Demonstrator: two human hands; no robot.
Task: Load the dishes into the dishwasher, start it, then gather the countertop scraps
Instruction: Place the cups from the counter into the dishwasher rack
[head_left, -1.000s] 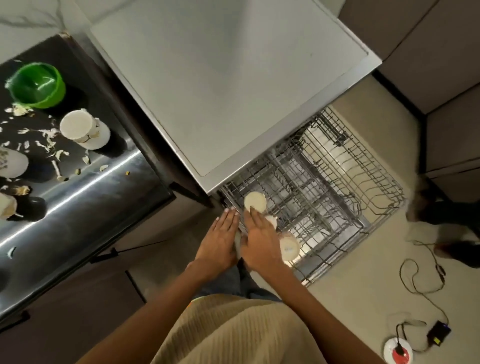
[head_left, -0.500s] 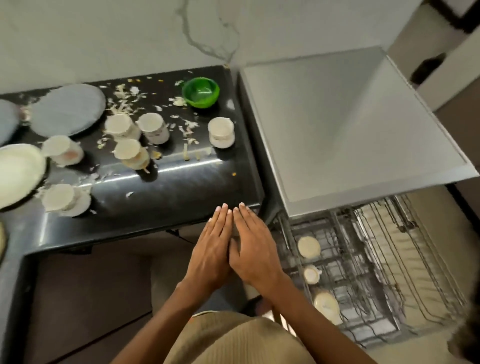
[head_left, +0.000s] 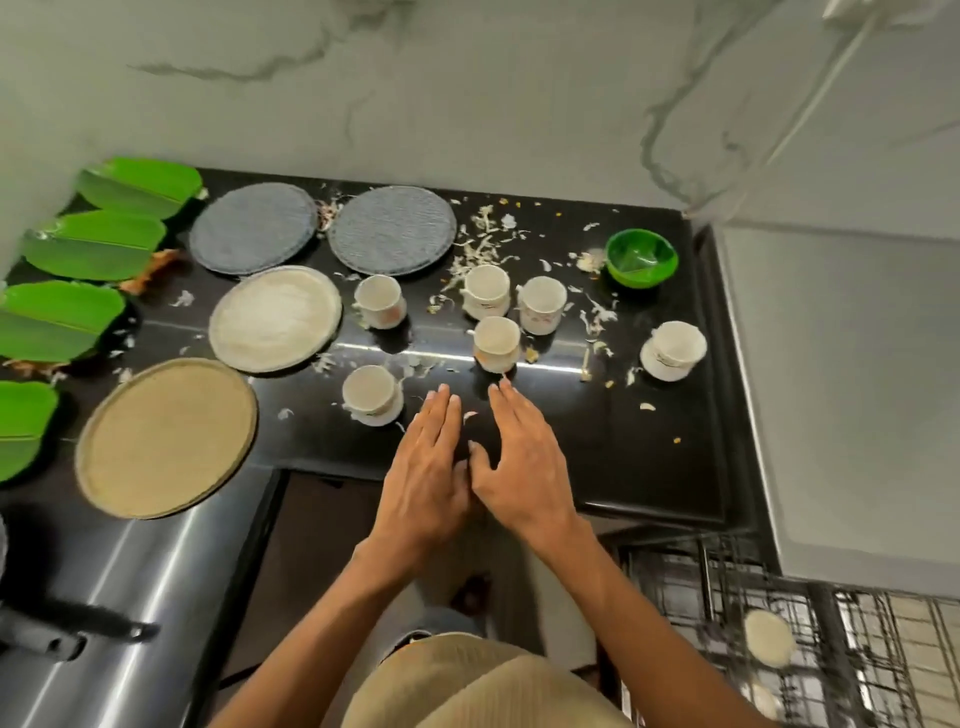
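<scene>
Hands occupy the lower centre of the frame, side by side above the front edge of the counter (head_left: 649, 457). The left hand (head_left: 423, 480) and the right hand (head_left: 522, 467) both have their fingers straight and slightly apart, and neither holds anything. The fingertips point toward the cups, which suggests a reach for the next items to load.

Six cups stand on the counter:
- The nearest cup (head_left: 371, 395), on a saucer, sits just left of the left fingertips.
- A second cup (head_left: 497, 343) sits just beyond the right fingertips.
- Two cups (head_left: 487, 291) stand side by side behind it, one (head_left: 379, 301) stands further left, and one (head_left: 674, 351), on a saucer, stands apart toward the right.

Four plates (head_left: 275, 319) lie flat at centre left and a green bowl (head_left: 642, 258) sits at upper right. Scraps (head_left: 480, 244) lie scattered among the cups; judging by the task order, these wait until last.

The dishwasher rack (head_left: 779, 644) is pulled out at lower right and already holds at least two pale dishes (head_left: 769, 636). It stands beside the person, so carrying distance is short. Loading is judged to be at an early stage. Green leaves (head_left: 93, 244) lie along the left edge.
</scene>
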